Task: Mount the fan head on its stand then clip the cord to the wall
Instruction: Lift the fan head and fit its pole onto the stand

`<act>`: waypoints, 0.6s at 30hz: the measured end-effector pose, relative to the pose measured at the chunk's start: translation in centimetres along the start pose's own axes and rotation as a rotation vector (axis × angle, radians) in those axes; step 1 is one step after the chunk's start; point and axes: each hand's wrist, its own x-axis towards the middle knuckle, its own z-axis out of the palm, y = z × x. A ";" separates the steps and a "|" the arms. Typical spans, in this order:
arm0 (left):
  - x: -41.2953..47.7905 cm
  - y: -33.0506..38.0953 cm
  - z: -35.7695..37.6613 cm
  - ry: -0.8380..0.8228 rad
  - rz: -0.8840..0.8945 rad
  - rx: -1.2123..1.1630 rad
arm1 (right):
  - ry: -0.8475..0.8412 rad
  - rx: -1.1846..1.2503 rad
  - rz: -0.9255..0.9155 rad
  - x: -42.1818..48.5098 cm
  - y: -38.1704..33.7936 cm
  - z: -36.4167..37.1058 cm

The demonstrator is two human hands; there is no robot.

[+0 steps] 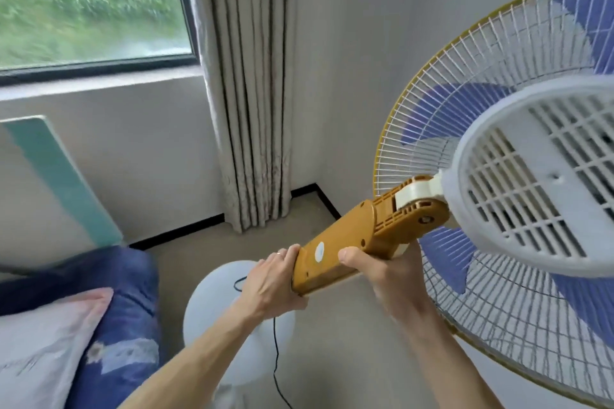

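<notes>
Both steps: neither looked done to me.
Fan head: I held it in the air, tilted, above and right of the round white base; not mounted.
Round white base: on the floor; its pole I couldn't make out.
Yellow neck: my left hand clenched its lower end, my right hand grasped it just above.
Cord: trailing loose over the base, unclipped.
</notes>
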 end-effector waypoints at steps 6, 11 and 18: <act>9.9 -6.3 -0.8 -0.099 0.126 -0.010 | 0.173 -0.059 0.089 8.4 1.9 5.0; 16.9 -8.7 -1.2 -0.165 0.212 0.003 | 0.248 -0.104 0.137 14.0 2.8 7.0; 28.4 -9.7 0.5 -0.192 0.229 0.006 | 0.260 -0.137 0.175 23.7 6.1 6.8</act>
